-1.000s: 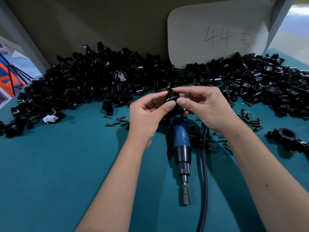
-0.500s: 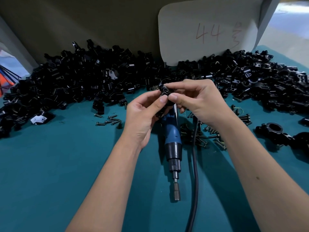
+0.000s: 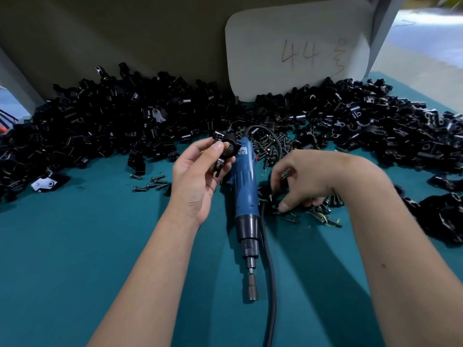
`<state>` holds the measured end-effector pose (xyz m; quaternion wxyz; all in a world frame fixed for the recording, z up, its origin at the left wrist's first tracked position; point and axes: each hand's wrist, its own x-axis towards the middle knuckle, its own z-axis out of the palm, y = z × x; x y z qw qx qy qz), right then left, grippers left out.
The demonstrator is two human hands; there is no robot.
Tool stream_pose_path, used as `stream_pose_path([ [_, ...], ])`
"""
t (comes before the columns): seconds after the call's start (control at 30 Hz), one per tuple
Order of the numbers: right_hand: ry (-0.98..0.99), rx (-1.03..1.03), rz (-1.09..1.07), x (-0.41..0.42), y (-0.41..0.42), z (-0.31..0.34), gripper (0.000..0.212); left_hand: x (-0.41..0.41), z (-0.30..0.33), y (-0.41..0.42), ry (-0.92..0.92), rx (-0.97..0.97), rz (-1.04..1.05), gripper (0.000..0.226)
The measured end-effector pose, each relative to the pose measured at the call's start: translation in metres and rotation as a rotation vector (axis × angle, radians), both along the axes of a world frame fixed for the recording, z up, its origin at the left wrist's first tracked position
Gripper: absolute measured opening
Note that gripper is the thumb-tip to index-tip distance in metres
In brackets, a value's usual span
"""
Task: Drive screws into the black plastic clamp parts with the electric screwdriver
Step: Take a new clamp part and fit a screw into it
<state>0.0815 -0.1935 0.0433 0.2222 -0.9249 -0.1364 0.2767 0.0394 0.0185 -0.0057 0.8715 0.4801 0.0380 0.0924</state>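
The right hand (image 3: 318,181) had left the clamp (image 3: 225,149), pinched in the left hand (image 3: 200,176), fingers curled into screws (image 3: 323,214) at three o'clock of the idle electric screwdriver (image 3: 244,196); next, seating one.

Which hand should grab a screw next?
Probably the right hand: its fingertips are already down in the loose screws beside the electric screwdriver. The left hand is busy holding the black clamp.
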Motion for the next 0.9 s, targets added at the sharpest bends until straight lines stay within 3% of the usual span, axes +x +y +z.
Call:
stream_pose_path([
  [0.1, -0.003, -0.011, 0.001, -0.002, 0.012, 0.000, 0.039, 0.000, 0.000, 0.001, 0.008, -0.009, 0.028, 0.009],
  [0.27, 0.083, -0.060, 0.087, -0.006, 0.022, 0.001, 0.019, 0.001, -0.001, 0.003, 0.004, 0.000, 0.022, 0.006],
  [0.47, 0.078, -0.033, 0.101, -0.006, 0.018, 0.002, 0.014, 0.000, 0.000, 0.004, 0.003, 0.018, 0.021, 0.010],
  [0.7, -0.252, 0.429, -0.221, 0.006, -0.007, 0.005, 0.004, 0.001, -0.002, 0.004, -0.014, 0.051, 0.013, 0.010],
  [0.9, -0.375, 0.937, -0.188, 0.003, 0.018, 0.002, 0.010, 0.001, -0.007, 0.000, -0.093, 0.248, -0.026, 0.037],
])
